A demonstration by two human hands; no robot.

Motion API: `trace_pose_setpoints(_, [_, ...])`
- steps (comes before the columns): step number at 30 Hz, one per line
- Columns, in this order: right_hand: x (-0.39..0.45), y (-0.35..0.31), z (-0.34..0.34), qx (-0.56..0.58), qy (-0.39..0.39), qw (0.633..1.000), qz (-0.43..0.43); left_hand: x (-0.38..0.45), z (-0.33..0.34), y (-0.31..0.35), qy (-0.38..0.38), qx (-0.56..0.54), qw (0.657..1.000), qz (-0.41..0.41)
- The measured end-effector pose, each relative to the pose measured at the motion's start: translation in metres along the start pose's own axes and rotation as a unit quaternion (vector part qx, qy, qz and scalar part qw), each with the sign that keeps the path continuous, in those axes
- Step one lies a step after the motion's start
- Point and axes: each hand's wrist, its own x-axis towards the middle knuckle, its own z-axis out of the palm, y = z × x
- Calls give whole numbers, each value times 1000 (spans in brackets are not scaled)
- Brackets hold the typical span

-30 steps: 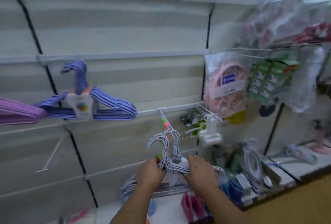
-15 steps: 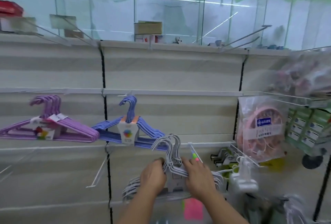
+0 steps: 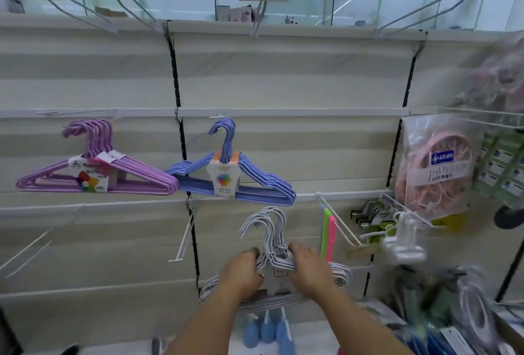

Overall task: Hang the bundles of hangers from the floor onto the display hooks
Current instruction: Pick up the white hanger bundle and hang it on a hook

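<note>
I hold a bundle of white hangers (image 3: 272,235) upright in front of the display wall, below the hanging bundles. My left hand (image 3: 242,271) grips its left shoulder and my right hand (image 3: 307,268) grips its right shoulder, on either side of the paper label. Its hooks point up and left, free of any display hook. A blue bundle (image 3: 229,176) hangs from a hook just above. A purple bundle (image 3: 96,170) hangs to its left. A bare white display hook (image 3: 183,237) slopes out left of the white bundle, and another hook (image 3: 337,220) with neon tags stands to the right.
Bare wire hooks (image 3: 42,237) stick out of the lower left wall, and long ones (image 3: 431,3) from the top rail. A bagged pink drying rack (image 3: 436,167), green boxes (image 3: 502,164) and white clips (image 3: 402,241) hang at right. Blue bottles (image 3: 268,329) stand below my hands.
The view has tilted upward and the white bundle, held in both hands throughout, has risen along the wall to just under the blue bundle.
</note>
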Motion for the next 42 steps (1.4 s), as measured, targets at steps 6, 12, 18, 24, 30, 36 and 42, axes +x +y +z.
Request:
trace_pose_setpoints(6, [5,-14,23,-51,-20,998,-23,-3,21,-25,10,32,999,-26])
trace_pose_setpoints(12, [15,-33,46,-50,-24,998,-17,-7,32,-53,-9,-45,997,-54])
trace_pose_setpoints(18, [31,-41,74,13,-75,997,-2,-17,39,-95,-22,6,998,-56])
trace_pose_setpoints(24, [42,-48,95,-6,-124,991,-49,-20,63,-108,-12,56,995,-83])
trace_pose_setpoints(30, [51,-57,105,-10,-155,985,-75,-19,74,-114,19,87,993,-83])
trace_pose_setpoints(36, [62,-83,119,14,-125,990,-61,-8,66,-142,29,117,991,-56])
trace_pose_setpoints(42, [73,-93,112,33,-40,999,-10,3,40,-146,56,91,994,-5])
